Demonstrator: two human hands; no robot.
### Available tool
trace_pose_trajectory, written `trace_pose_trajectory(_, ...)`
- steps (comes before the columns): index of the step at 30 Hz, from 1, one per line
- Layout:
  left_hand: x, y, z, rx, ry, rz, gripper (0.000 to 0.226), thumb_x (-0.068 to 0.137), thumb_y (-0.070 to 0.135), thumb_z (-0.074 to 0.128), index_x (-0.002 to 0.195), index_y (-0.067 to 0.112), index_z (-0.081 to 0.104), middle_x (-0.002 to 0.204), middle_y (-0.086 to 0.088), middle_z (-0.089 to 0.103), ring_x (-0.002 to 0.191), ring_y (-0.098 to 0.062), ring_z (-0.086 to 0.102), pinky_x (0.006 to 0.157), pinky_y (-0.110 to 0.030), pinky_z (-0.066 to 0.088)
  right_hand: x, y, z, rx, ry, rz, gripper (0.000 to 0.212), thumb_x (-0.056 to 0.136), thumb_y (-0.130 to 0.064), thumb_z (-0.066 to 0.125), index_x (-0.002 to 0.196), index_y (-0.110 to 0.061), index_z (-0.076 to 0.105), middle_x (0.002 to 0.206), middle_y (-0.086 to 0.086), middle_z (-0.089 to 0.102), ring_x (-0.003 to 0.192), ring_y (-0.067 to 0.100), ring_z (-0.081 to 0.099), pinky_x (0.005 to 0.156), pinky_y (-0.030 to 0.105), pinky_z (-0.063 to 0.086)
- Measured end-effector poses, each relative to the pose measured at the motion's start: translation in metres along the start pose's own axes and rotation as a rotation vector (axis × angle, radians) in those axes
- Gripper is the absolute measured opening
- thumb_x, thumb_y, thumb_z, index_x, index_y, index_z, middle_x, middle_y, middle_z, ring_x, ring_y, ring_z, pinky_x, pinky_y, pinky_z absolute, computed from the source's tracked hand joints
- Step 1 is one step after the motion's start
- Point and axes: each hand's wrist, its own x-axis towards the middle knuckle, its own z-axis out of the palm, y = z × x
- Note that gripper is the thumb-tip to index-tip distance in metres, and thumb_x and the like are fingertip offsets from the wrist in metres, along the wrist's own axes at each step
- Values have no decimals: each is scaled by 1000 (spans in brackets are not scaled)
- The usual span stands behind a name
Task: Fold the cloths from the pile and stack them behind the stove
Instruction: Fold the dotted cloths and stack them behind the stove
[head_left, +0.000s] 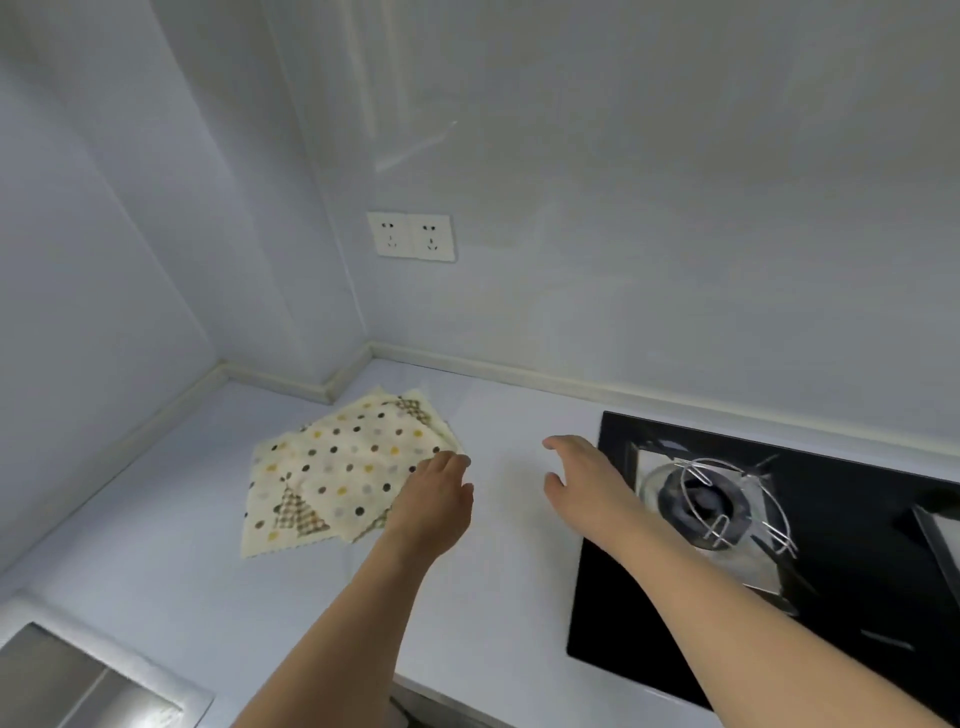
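Observation:
A pile of cream cloths (343, 467) with coloured dots and brown checked patches lies flat on the white counter (509, 415), left of the black glass stove (841, 587). My left hand (434, 501) reaches over the pile's right edge with fingers bent down at the cloth; whether they grip it is hidden. My right hand (587, 480) hovers open above the bare counter between the pile and the stove, fingers relaxed, holding nothing.
The stove's burner carries a wire pot support (727, 504). A narrow strip of counter runs behind the stove along the wall. A steel sink (78, 680) sits at the lower left. Two wall sockets (410, 236) hang above the corner.

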Motion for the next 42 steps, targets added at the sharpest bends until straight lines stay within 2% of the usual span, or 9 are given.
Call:
trace_pose_trajectory(5, 14, -105, -4, -83, -9, -58, 40, 97, 21, 42, 136, 17, 47, 138, 4, 45, 126, -17, 43, 97, -33, 44, 47, -60, 65, 4, -60, -13, 47, 97, -16, 42, 144, -18, 37, 149, -3, 36, 131, 15, 40, 108, 28, 34)
trace_pose_trajectory(10, 23, -176, 25, -132, -13, -98, 29, 95, 22, 49, 124, 20, 56, 123, 9, 52, 111, -13, 51, 86, -26, 46, 100, -82, 134, 39, -54, -83, 43, 97, -12, 40, 140, -18, 43, 145, -5, 41, 131, 14, 41, 107, 22, 32)
trace_pose_trajectory(14, 36, -209, 66, -107, 108, -21, 26, 90, 28, 59, 115, 22, 61, 112, 12, 53, 103, -13, 49, 80, -18, 38, 141, -74, 197, 89, 27, -165, 39, 97, -8, 40, 133, -17, 51, 139, -6, 48, 120, 11, 49, 97, 15, 35)
trace_pose_trajectory(16, 43, -221, 88, -82, 174, 16, 27, 84, 33, 65, 108, 23, 61, 106, 11, 54, 97, -14, 50, 76, -18, 35, 157, -62, 225, 126, 88, -203, 36, 96, -8, 41, 129, -17, 54, 134, -6, 50, 118, 10, 50, 98, 16, 36)
trace_pose_trajectory(18, 47, -232, 106, -17, 265, 60, 27, 79, 38, 67, 100, 22, 61, 98, 9, 55, 86, -15, 50, 71, -21, 37, 167, -51, 249, 167, 160, -229, 34, 96, -7, 42, 126, -16, 56, 130, -6, 52, 118, 10, 49, 99, 18, 37)
trace_pose_trajectory(22, 49, -241, 127, 71, 438, 172, 32, 74, 43, 51, 92, 18, 60, 89, 5, 55, 75, -18, 50, 66, -28, 45, 177, -35, 277, 183, 273, -277, 32, 95, -7, 45, 123, -16, 59, 125, -5, 56, 117, 11, 49, 99, 20, 37)
trace_pose_trajectory(28, 48, -244, 132, 136, 501, 215, 12, 85, 24, 54, 94, 18, 61, 85, 4, 58, 79, -21, 54, 59, -32, 44, 176, -25, 292, 2, 300, -385, 30, 95, -16, 49, 123, -15, 59, 124, -3, 58, 116, 16, 50, 98, 25, 39)
trace_pose_trajectory(35, 50, -243, 125, 56, 513, 165, 17, 96, 25, 42, 95, 19, 58, 89, 5, 58, 87, -19, 52, 69, -37, 46, 180, -28, 296, 14, 322, -437, 36, 88, -13, 51, 124, -17, 59, 128, -4, 55, 118, 16, 48, 102, 34, 39)
trace_pose_trajectory(42, 38, -219, 93, -133, 767, 233, 14, 99, 20, 40, 92, 16, 51, 79, 2, 57, 75, -21, 51, 63, -38, 41, 179, -27, 285, 36, 565, -436, 20, 92, -18, 57, 108, -20, 69, 114, -6, 65, 111, 18, 54, 98, 32, 39)
